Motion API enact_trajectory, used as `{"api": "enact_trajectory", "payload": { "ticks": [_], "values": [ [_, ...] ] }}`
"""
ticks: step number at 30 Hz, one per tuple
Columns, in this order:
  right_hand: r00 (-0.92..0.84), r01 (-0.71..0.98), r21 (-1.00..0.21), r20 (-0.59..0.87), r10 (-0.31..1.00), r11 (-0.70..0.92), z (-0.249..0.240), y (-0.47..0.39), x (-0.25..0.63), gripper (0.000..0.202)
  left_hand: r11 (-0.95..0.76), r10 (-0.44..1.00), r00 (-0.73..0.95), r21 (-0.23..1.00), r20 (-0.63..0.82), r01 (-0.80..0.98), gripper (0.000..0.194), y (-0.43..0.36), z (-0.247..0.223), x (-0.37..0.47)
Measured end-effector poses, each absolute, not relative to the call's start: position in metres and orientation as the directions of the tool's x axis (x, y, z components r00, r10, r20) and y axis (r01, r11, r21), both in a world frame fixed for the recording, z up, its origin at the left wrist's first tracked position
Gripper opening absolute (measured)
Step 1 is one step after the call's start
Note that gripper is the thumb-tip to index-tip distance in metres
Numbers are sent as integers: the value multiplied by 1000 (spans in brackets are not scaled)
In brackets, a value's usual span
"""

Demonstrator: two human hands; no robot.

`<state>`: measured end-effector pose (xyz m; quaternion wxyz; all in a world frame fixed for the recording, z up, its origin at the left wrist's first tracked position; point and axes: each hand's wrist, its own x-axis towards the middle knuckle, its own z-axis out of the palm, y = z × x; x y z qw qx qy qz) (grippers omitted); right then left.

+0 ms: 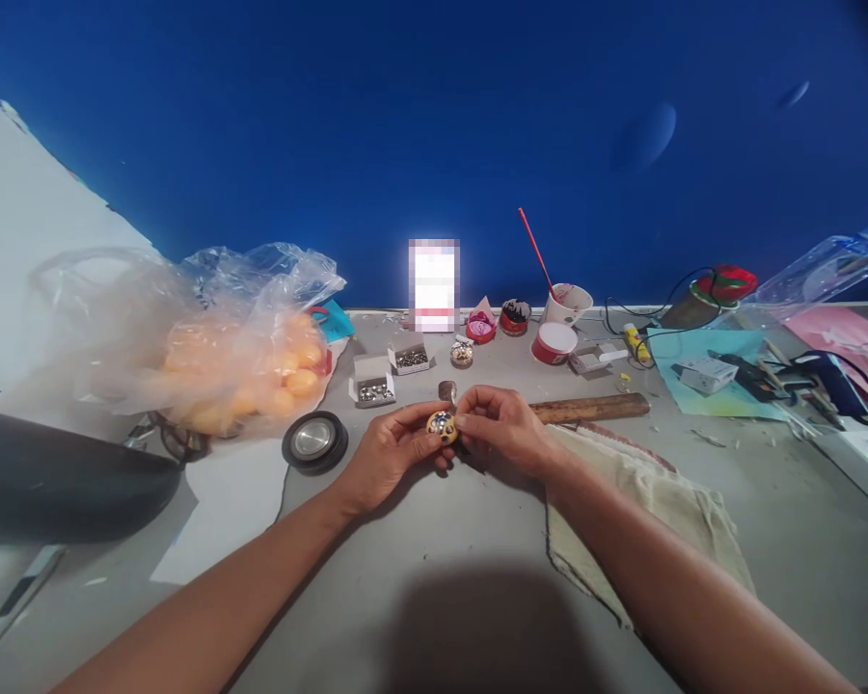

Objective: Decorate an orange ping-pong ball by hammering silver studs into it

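Note:
My left hand (397, 443) grips a small yellow ball (442, 427) between thumb and fingers, over the middle of the table. Shiny silver and dark round spots, like stud heads, cover much of its visible side. Thumb and fingers of my right hand (502, 424) are pinched together against the ball's right edge; anything tiny between them is hidden. Behind the hands lies a hammer, its metal head (447, 390) partly covered and its wooden handle (593, 409) pointing right. Two small open boxes, one of silver studs (374, 390) and one of darker studs (411, 360), stand beyond my left hand.
At left, a clear plastic bag (260, 280) holds several yellow-orange balls (300, 371). A black round object with a metal centre (313, 441) sits near my left wrist. A cloth (622, 511) lies under my right forearm. Tubs, a paper cup (568, 305) and a glowing screen (434, 286) line the wall.

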<state>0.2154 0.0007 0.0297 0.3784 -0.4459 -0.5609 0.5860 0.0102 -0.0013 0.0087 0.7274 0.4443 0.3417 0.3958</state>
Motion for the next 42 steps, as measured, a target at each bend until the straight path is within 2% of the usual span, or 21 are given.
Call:
{"api": "enact_trajectory", "payload": {
  "ticks": [5,9,14,17,19,21,24,28,32,37,42],
  "values": [
    [-293,118,-992,-74,953,-41,31,1,214,19,262,893,434,924,-124,-277,43,-1,9,10],
    [-292,161,-987,-71,954,-24,28,0,213,17,229,904,412,941,-111,-248,45,-2,10,10],
    [-315,111,-994,-54,948,-19,29,1,214,20,336,873,457,889,-169,-312,42,-2,13,12],
    [-252,221,-974,-3,968,54,29,3,215,17,368,872,442,876,-209,-313,35,0,13,13],
    [-182,409,-903,64,981,134,27,5,219,12,370,882,417,871,-220,-322,34,2,13,12],
    [-157,622,-751,156,975,220,25,8,225,5,358,897,386,867,-217,-346,36,4,13,11],
    [-237,807,-508,190,953,302,25,11,236,15,346,912,349,863,-216,-369,40,6,15,9],
    [-332,856,-410,31,943,315,29,12,247,25,275,932,317,914,-177,-298,44,6,17,6],
    [-366,876,-358,-58,929,323,29,13,248,29,59,968,248,997,-45,-51,45,6,13,4],
    [-389,881,-312,-46,920,356,25,15,247,22,-91,976,210,978,51,186,48,9,10,1],
    [-389,889,-256,8,921,378,27,12,245,16,-121,987,136,962,89,246,47,12,3,1]
  ]
}}
